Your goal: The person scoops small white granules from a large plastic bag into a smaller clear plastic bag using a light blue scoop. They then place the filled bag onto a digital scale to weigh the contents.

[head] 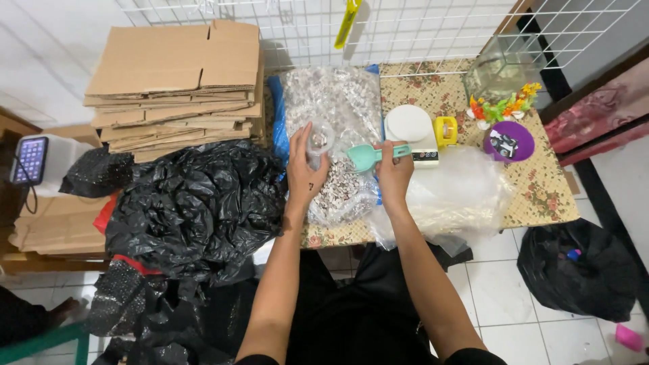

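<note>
White floor tiles and a white wire grid panel [419,34] frame a low table [541,196] covered in a floral patterned cloth. Item, centre: small clear plastic cup [319,143], gripped in the left hand [304,172], fingers wrapped around it, held over a large clear plastic bag [334,108] filled with small pale and brown pieces. Item, just beside: teal plastic scoop [368,155], its handle clamped in the right hand [394,174], bowl pointing toward the cup; the two hands stand close together but apart. Right of the scoop: white kitchen scale [411,128] with a round platform, a yellow tape dispenser [445,130] touching its side. Under the right forearm: crumpled clear plastic sheeting [466,189]. Far right of the table: purple round dish [508,142], artificial flowers [503,107] in orange and green, a glass tank [500,67]. Left of the table: heap of black plastic bags [196,209], stack of flattened cardboard [176,88], a phone [30,160] with its screen lit. Lower right floor: another black bag [581,270].
</note>
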